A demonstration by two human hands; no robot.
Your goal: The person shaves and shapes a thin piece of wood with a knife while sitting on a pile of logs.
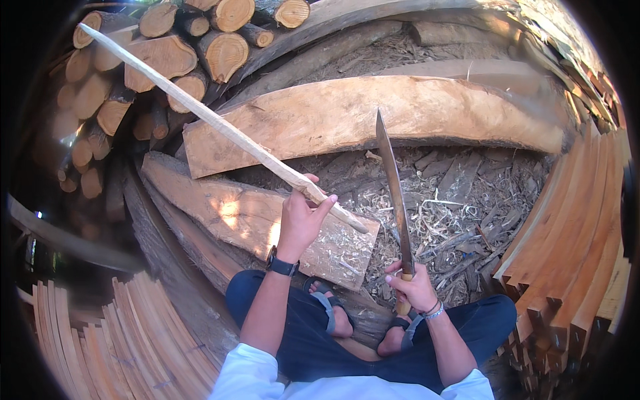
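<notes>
My left hand (301,220) is closed round a long pale wooden stick (223,128) near its lower end. The stick slants up to the far left, and its short near end hangs over a thick slab of wood (260,212). In my right hand (415,288) is a machete (393,180), gripped by its light wooden handle. Its long dark blade points up and away, with the tip in front of a curved plank. Blade and stick are apart.
A large curved plank (320,120) lies beyond the slab. Cut logs (223,57) are piled at the far left. Stacked boards stand at the right (567,240) and near left (127,333). Wood shavings (433,200) and bark cover the ground. My sandalled feet (340,320) are close by.
</notes>
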